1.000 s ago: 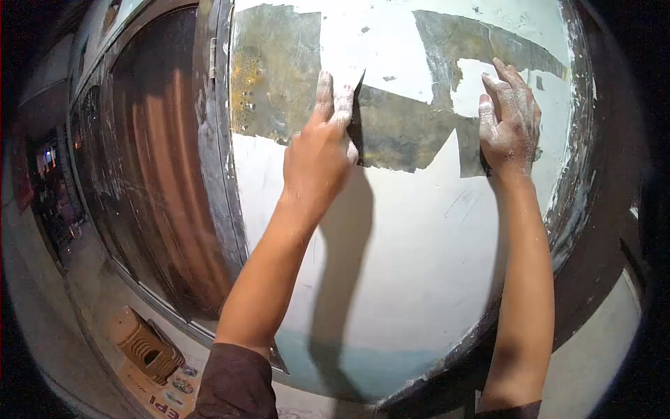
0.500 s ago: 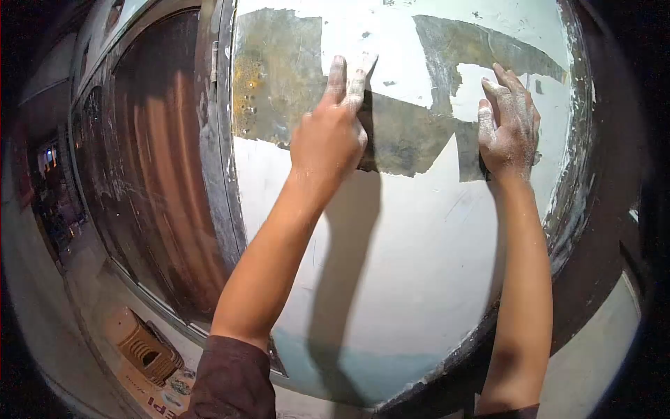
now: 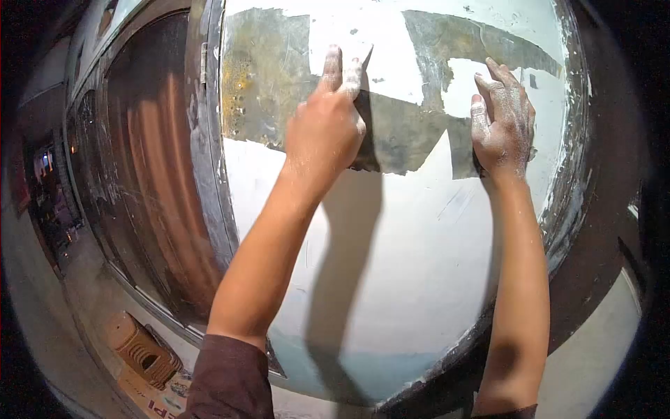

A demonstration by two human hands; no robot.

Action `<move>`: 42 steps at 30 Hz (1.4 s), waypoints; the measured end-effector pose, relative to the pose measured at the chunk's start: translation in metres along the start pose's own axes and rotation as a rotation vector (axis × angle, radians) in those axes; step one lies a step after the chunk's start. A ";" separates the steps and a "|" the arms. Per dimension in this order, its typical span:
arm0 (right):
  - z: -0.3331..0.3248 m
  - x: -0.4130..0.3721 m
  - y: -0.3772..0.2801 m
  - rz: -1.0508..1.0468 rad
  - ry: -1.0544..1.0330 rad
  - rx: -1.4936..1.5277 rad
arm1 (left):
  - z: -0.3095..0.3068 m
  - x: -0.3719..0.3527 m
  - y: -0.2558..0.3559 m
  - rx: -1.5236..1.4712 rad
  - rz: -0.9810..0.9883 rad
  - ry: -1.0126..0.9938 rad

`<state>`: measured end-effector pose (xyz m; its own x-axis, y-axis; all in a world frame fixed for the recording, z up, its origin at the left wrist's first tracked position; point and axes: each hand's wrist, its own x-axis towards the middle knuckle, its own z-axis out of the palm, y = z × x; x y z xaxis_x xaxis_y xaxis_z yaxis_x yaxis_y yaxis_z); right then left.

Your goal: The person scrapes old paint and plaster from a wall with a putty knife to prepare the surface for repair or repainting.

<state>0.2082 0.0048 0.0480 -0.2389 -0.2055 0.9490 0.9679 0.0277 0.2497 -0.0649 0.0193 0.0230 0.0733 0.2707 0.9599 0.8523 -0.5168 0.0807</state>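
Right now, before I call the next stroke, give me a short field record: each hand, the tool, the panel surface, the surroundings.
Left hand: two fingers stretched along a white-smeared scraper, pressing it to the panel
Right hand: open, flat on the panel, dusted white
Panel surface: mostly coated white; bare grey patch across the upper part
Left of panel: brown shutter
Floor, lower left: brown stool

left hand [image 3: 324, 129] on panel [image 3: 391, 265] | right hand [image 3: 501, 126] right of it | stool [image 3: 143, 349] below-left, possibly on floor
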 end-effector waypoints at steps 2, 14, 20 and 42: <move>0.001 -0.001 0.000 0.003 0.004 -0.012 | 0.004 -0.021 0.002 -0.052 -0.019 0.002; 0.000 -0.001 0.000 0.025 -0.018 -0.018 | 0.012 -0.021 0.006 -0.096 0.021 0.056; -0.003 0.001 -0.003 0.033 -0.021 0.015 | 0.010 -0.027 0.015 -0.141 -0.002 0.036; 0.000 -0.001 0.001 -0.001 -0.006 0.009 | 0.015 -0.035 0.030 -0.153 -0.070 0.007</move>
<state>0.2094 0.0049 0.0474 -0.2401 -0.1997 0.9500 0.9670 0.0362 0.2520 -0.0339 0.0066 -0.0119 0.0129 0.3049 0.9523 0.7660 -0.6151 0.1866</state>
